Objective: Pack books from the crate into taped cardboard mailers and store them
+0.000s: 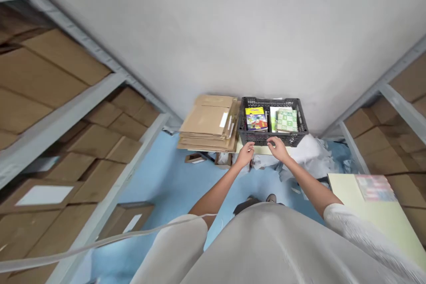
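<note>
A black plastic crate [273, 138] stands near the wall and holds a yellow and purple booklet [256, 119] on its left side and a green and white patterned item [286, 120] on its right. My left hand [245, 154] is just in front of the crate's near left side, fingers curved and apart, nothing seen in it. By the middle of the near side is my right hand [277, 148], its thumb and fingers parted, also without anything visible in it. Whether either hand touches the crate is unclear.
Flattened cardboard [209, 117] is stacked left of the crate. White plastic wrapping [308, 153] lies at its right. Shelves of cardboard boxes [93, 142] line both sides. A pale yellow tabletop [372, 217] juts in at the lower right. A pale cord crosses the lower left.
</note>
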